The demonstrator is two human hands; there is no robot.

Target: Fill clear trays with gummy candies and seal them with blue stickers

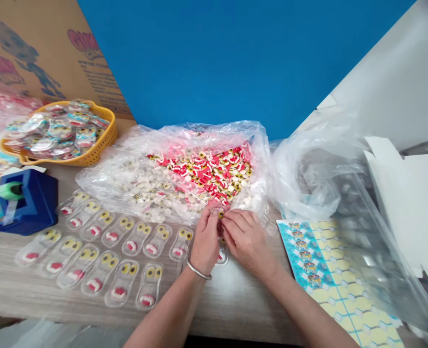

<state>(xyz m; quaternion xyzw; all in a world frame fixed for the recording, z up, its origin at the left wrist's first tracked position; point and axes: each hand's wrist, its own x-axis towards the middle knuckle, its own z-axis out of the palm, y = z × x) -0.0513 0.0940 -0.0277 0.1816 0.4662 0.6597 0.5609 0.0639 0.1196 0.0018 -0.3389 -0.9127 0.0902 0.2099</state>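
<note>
My left hand (206,241) is closed on a small clear plastic blister shell (218,210), at the front edge of the candy bag. A yellow candy eye (220,215) shows between the fingers. From the right, my right hand (243,238) meets it with fingertips pinched together; what they grip is hidden. Below both hands, the end of a clear shell (221,256) with red in it lies on the table. Just beyond them, the open plastic bag (134,159) holds many yellow eye candies and red-and-white mouth candies (214,169).
Rows of filled clear shells (121,282) cover the table's left side. Behind stand a yellow basket (107,140) of packed shells and a blue tape dispenser (42,203). Printed card sheets (330,261), clear plastic packaging (377,241) and white card (409,203) lie right. A blue panel (214,58) rises behind.
</note>
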